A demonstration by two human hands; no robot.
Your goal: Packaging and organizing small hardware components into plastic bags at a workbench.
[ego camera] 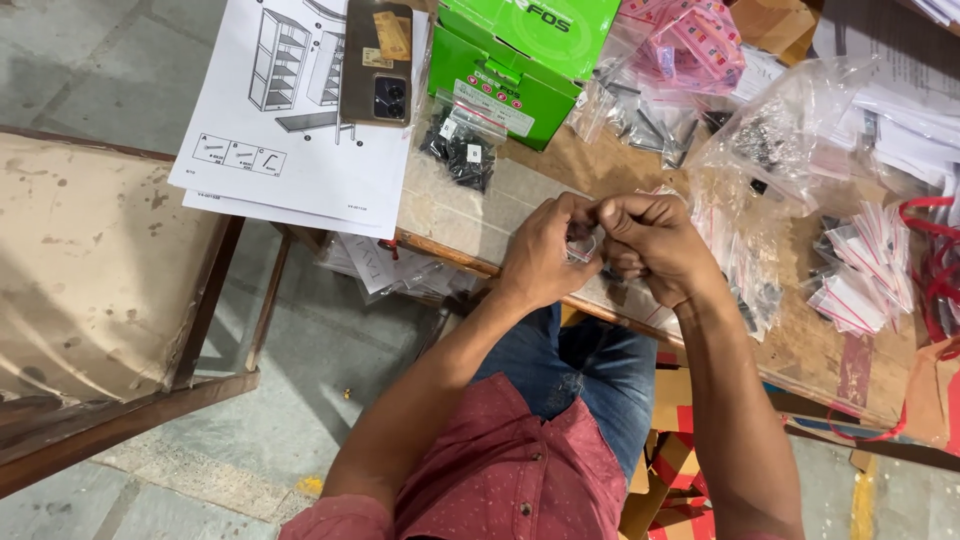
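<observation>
My left hand (540, 250) and my right hand (650, 245) meet over the near edge of a wooden table (450, 215). Together they pinch a small clear plastic zip bag (583, 245) between their fingertips. Most of the bag is hidden by my fingers, and its contents cannot be made out. My forearms reach up from a red dotted shirt and blue jeans.
A green box (520, 60), a phone (378, 60) on printed furniture instruction sheets (290, 130), a bag of black screws (462, 150) and many small zip bags (860, 270) cover the table. A worn wooden chair (100, 280) stands at left. Cardboard scraps (670, 460) lie under the table.
</observation>
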